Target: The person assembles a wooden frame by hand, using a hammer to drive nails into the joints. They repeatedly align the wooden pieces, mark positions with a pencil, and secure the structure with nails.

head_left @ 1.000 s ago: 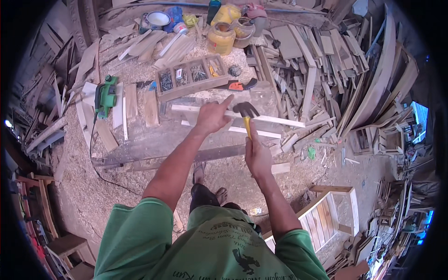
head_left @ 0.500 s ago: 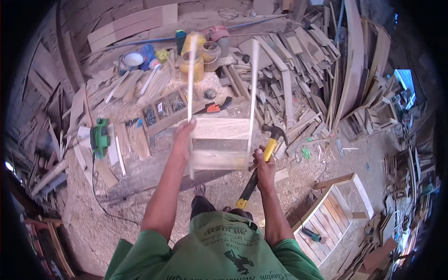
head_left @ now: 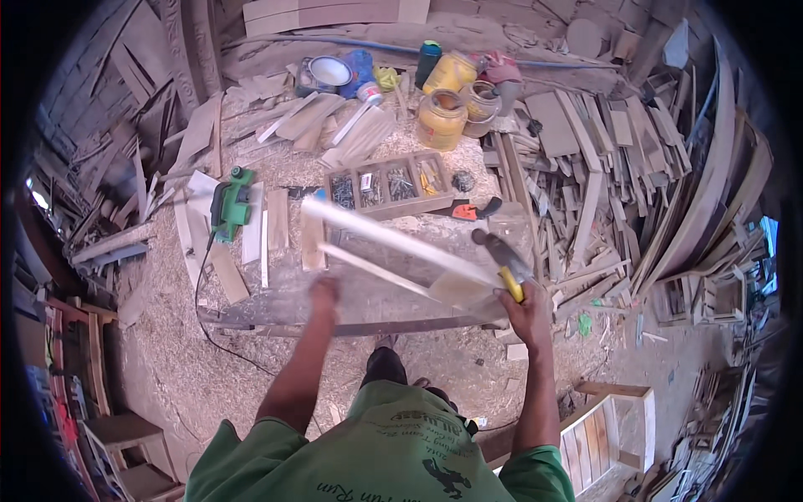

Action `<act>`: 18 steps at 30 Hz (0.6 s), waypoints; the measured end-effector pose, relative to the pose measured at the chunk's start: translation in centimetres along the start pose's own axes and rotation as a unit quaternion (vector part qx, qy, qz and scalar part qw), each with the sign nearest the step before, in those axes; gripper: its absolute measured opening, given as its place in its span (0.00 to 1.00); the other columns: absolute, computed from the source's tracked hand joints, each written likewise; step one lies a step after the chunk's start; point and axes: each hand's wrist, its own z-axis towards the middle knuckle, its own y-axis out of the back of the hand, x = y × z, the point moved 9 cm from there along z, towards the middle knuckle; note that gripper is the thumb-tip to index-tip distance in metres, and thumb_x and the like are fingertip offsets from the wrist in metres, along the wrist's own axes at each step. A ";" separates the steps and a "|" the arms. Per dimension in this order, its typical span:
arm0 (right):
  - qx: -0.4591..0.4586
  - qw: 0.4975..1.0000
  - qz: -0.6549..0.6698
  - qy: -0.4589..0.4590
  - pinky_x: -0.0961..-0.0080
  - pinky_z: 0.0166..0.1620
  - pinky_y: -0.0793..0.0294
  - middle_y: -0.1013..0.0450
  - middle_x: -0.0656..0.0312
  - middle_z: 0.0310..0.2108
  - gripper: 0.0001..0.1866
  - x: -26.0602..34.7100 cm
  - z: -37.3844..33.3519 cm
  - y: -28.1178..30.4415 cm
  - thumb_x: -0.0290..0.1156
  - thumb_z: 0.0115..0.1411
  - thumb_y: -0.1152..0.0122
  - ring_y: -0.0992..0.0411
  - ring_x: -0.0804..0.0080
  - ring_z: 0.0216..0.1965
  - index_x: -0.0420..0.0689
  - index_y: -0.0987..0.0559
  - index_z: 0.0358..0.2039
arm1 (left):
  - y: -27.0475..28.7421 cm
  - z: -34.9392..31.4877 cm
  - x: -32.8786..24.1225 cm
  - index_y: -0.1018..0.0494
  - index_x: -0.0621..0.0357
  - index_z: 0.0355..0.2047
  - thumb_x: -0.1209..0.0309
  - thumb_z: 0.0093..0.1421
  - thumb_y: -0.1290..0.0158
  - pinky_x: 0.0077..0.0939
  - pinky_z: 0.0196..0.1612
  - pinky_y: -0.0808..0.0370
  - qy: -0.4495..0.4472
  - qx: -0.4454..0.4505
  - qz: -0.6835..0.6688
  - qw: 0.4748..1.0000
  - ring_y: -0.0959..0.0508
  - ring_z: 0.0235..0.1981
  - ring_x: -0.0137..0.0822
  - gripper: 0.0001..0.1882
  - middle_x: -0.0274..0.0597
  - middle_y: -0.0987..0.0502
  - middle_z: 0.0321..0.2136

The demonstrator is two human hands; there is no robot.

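A claw hammer with a black head and yellow on its handle [head_left: 511, 285] is in my right hand [head_left: 527, 311], the fingers closed around the handle. The same hand is at the right end of a small pale wooden frame [head_left: 401, 240], which is tilted over the bench; whether it also grips the frame is hard to tell. Two long strips of the frame point left, blurred by motion. My left hand [head_left: 324, 292] is off the frame, near the bench's front edge, its fingers smeared by motion.
On the sawdust-strewn bench are a compartmented tray [head_left: 393, 207] of nails, a green power planer [head_left: 234, 203] with a cord, and an orange-and-black hand tool [head_left: 465, 211]. Yellow jars [head_left: 442, 121] stand behind. Scrap wood [head_left: 585, 159] is heaped right; a slatted wooden piece [head_left: 587, 442] sits lower right.
The frame has swung from upright to lying leftward across the bench. My left hand has let go of it and moved down. The view has shifted left.
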 end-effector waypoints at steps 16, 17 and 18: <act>0.129 0.987 -0.083 0.042 0.40 0.79 0.48 0.16 0.67 0.48 0.23 -1.9 9.0 -7.6 0.26 0.50 0.22 0.24 0.59 0.63 0.52 0.12 0.50 | -18.9 15.6 -23.3 0.12 0.51 0.51 0.58 0.66 0.35 0.44 0.55 0.18 -0.263 0.080 0.558 0.783 0.13 0.49 0.56 0.17 0.53 0.12 0.46; 0.137 0.986 -0.088 0.040 0.40 0.79 0.47 0.15 0.66 0.48 0.22 -2.3 9.3 -7.5 0.27 0.52 0.22 0.24 0.58 0.64 0.51 0.12 0.50 | -20.1 16.1 -23.5 0.12 0.52 0.50 0.58 0.65 0.35 0.46 0.55 0.18 -0.283 0.074 0.578 0.762 0.13 0.49 0.56 0.17 0.52 0.12 0.46; 0.145 0.984 -0.093 0.037 0.40 0.79 0.47 0.15 0.66 0.49 0.21 -2.7 9.4 -7.4 0.29 0.54 0.21 0.24 0.57 0.64 0.51 0.12 0.50 | -21.1 16.4 -23.5 0.12 0.52 0.49 0.59 0.64 0.35 0.47 0.55 0.18 -0.303 0.069 0.597 0.740 0.13 0.49 0.56 0.17 0.52 0.12 0.46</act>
